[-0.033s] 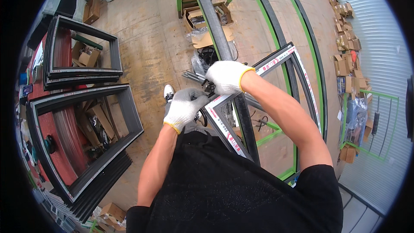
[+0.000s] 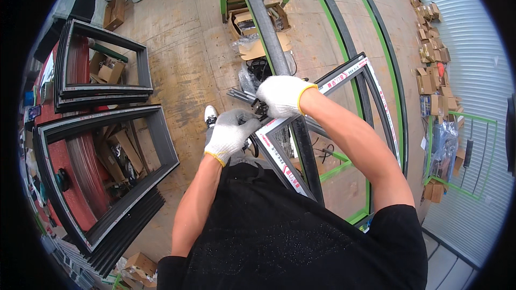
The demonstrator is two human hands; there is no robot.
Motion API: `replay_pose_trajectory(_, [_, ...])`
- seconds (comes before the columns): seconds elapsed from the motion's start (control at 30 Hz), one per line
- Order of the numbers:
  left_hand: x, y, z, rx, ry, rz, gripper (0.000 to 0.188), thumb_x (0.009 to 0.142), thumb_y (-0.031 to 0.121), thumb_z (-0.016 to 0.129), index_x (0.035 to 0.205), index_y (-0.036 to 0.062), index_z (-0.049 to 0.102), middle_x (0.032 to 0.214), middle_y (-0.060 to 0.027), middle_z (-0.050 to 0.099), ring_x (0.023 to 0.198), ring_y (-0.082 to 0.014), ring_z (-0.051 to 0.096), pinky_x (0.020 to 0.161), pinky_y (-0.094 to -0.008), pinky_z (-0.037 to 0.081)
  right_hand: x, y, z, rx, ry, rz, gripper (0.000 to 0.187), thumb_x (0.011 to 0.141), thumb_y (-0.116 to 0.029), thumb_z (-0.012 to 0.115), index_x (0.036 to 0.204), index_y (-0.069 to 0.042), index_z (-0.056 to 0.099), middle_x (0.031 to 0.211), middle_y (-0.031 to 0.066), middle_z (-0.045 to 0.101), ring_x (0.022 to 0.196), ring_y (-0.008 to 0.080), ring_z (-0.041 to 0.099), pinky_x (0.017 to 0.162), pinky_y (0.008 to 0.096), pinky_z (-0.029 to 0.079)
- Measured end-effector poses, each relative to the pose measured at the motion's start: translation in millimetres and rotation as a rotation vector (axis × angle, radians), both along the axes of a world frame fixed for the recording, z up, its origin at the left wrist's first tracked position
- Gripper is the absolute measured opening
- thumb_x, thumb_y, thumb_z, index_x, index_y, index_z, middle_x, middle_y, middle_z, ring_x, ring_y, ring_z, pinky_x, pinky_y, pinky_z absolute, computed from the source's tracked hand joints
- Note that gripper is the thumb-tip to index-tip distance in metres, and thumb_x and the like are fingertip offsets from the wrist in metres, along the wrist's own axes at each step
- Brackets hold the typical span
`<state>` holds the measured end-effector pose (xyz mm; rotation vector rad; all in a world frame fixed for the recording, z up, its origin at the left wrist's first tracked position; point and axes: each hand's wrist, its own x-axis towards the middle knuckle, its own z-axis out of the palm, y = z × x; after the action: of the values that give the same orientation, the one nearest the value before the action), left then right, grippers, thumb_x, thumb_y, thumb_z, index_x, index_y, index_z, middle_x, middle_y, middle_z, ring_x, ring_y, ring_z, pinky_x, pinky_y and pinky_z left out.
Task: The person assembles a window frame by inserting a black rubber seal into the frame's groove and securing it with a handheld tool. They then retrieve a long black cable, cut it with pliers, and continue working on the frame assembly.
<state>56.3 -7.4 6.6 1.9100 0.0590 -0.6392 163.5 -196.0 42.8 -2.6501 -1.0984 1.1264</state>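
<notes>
Seen from above in a workshop: two white knit gloves with yellow cuffs at work on the near-left corner of a dark window frame (image 2: 344, 83) edged with white-and-red printed tape, the frame resting on a green metal stand (image 2: 344, 169) straight ahead. Left hand (image 2: 230, 134) curled at the corner just below the joint, whether clenched on anything impossible to tell; right hand (image 2: 282, 95) closed over the frame's corner, fingers wrapped around a small dark part there, too hidden to identify. One long grey bar (image 2: 263, 16) running from the top edge down under the right hand. Two stacks of finished dark frames (image 2: 102, 91) leaning at left, the nearer stack (image 2: 161, 145) well apart from the hands. Brown cardboard boxes scattered at three places: a few inside and behind the left stacks, some beneath the stand at top centre, and a loose row of many small ones (image 2: 430, 53) along the corrugated metal wall at right. One clear plastic bag (image 2: 443, 147) near that wall. Plywood floor (image 2: 188, 59) throughout. One white shoe (image 2: 210, 114) just beside the left glove.
</notes>
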Motion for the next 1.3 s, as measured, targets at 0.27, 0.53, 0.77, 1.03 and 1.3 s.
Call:
replay_pose_trajectory(0.27, [15.7,-5.0,-6.3,-0.085,0.059,-0.023,0.035,0.090,0.026,0.077,0.100,-0.0079,0.077,0.076,-0.0096,0.072,0.069,-0.0139,0.062,0.069,-0.0328,0.053,6.9,2.4,17.1,-0.008,0.062,-0.069,0.039,0.070,-0.028,0.084,0.095,0.002,0.082,0.092,0.0253,0.078,0.087,0.0405,0.077,0.080,0.0469,0.062])
replay_pose_trajectory(0.53, [18.5,2.2,-18.7,-0.052,-0.024,-0.112,0.040,0.094,0.033,0.072,0.104,-0.0050,0.076,0.088,-0.0147,0.075,0.081,-0.0208,0.067,0.075,-0.0360,0.053,-0.3,4.5,20.1,-0.034,0.034,-0.119,0.036,0.074,-0.025,0.081,0.098,0.001,0.080,0.094,0.0256,0.076,0.092,0.0433,0.075,0.084,0.0495,0.060])
replay_pose_trajectory(0.77, [52.7,36.9,-15.7,-0.220,0.333,-0.249,0.048,0.107,0.040,0.064,0.130,-0.0005,0.073,0.099,-0.0068,0.076,0.083,-0.0133,0.067,0.077,-0.0297,0.056,-65.3,-38.8,61.8,0.466,-0.300,-0.539,0.032,0.079,-0.007,0.073,0.111,-0.003,0.073,0.102,0.0192,0.074,0.101,0.0414,0.071,0.089,0.0480,0.058])
replay_pose_trajectory(1.03, [104.0,11.9,-6.2,-0.259,0.497,-0.847,0.041,0.097,0.022,0.071,0.129,-0.0029,0.071,0.097,-0.0053,0.072,0.081,-0.0122,0.065,0.074,-0.0293,0.055,-191.7,-28.4,89.5,0.915,-0.107,-1.289,0.023,0.085,-0.003,0.081,0.108,-0.005,0.080,0.101,0.0039,0.078,0.074,0.0102,0.063,0.071,0.0264,0.054])
replay_pose_trajectory(1.3, [137.9,-22.4,-17.5,-0.144,0.402,-1.168,0.029,0.100,0.023,0.069,0.112,-0.0033,0.070,0.089,-0.0079,0.072,0.075,-0.0142,0.067,0.069,-0.0300,0.055,-264.6,110.5,42.5,1.003,-0.084,-1.934,0.024,0.095,-0.008,0.079,0.118,-0.002,0.077,0.100,0.0091,0.080,0.088,0.0155,0.072,0.081,0.0325,0.059])
